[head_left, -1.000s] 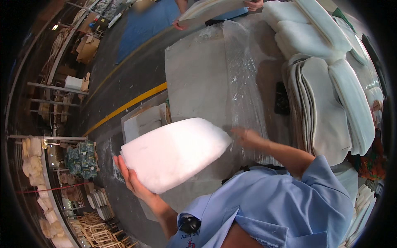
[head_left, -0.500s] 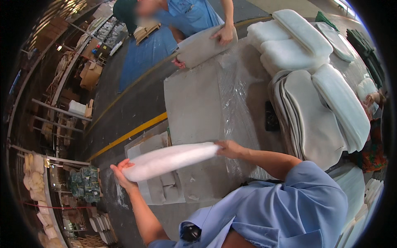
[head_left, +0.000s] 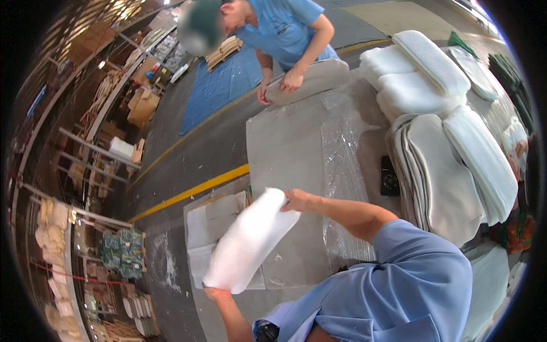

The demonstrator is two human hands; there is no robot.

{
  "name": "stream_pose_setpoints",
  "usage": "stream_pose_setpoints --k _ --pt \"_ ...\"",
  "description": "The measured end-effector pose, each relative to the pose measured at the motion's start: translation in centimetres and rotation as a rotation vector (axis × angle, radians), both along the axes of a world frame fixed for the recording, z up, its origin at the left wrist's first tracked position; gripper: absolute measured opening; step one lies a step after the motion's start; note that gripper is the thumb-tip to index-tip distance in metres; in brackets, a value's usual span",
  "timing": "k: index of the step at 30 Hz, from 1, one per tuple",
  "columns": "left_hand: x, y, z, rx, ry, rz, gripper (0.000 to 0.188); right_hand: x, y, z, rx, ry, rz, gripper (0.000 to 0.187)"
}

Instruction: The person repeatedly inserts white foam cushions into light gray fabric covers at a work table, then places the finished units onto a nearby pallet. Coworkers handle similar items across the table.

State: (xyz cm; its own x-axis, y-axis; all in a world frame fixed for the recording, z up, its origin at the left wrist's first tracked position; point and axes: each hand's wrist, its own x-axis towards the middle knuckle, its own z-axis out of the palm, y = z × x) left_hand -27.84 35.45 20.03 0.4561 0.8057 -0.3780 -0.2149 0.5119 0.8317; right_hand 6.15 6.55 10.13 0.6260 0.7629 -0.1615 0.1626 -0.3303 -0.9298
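Grey tabletop (head_left: 290, 142) below; white pad (head_left: 248, 242) between left hand (head_left: 219, 293), right hand (head_left: 298, 200).

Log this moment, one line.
left hand: at long white padded piece, near end; right hand: grips far end; co-worker: holds grey rounded panel

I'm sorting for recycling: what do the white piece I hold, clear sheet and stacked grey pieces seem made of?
White piece: probably matte foam or fibre wadding; looks soft, but brightness hides its texture. Clear sheet: likely glossy plastic film, wrinkled with bright glints. Stacked grey pieces: perhaps felt or foam with fabric; smooth, dull, with bending layers.
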Motion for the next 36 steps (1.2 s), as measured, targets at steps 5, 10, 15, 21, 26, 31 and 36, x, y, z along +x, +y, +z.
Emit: stream_pose_setpoints --k 5,10,15,21,26,31,36 --pt "-4.8 0.8 -1.0 -0.105 0.236 -0.157 0.069 -2.3 -5.4 5.6 -0.194 0.064 0.153 0.057" --pt "3.9 -1.0 -5.0 -0.208 0.312 -0.283 0.076 -4.7 -18.9 0.9 -0.25 0.425 -0.178 0.056" --pt "11.8 -3.9 -9.0 -0.111 0.474 -0.389 0.072 -8.1 -24.9 -2.8 -0.15 0.727 -0.415 0.033" --pt "12.4 -8.5 -12.1 0.834 0.897 -0.579 0.067 -12.3 -25.0 -3.4 -0.095 0.611 -0.78 0.041" --pt "9.9 -9.2 -9.7 1.046 0.813 -0.406 0.048 -13.7 -23.1 -1.0 0.183 0.376 -0.682 0.048" --pt "10.5 -22.6 -4.5 0.9 0.245 -0.957 0.037 -14.7 -15.5 2.0 0.418 0.819 -0.432 0.063" --pt "10.0 -25.7 -2.6 0.867 0.147 -0.922 0.047 -16.2 -8.5 3.0 0.684 1.064 -0.321 0.067"
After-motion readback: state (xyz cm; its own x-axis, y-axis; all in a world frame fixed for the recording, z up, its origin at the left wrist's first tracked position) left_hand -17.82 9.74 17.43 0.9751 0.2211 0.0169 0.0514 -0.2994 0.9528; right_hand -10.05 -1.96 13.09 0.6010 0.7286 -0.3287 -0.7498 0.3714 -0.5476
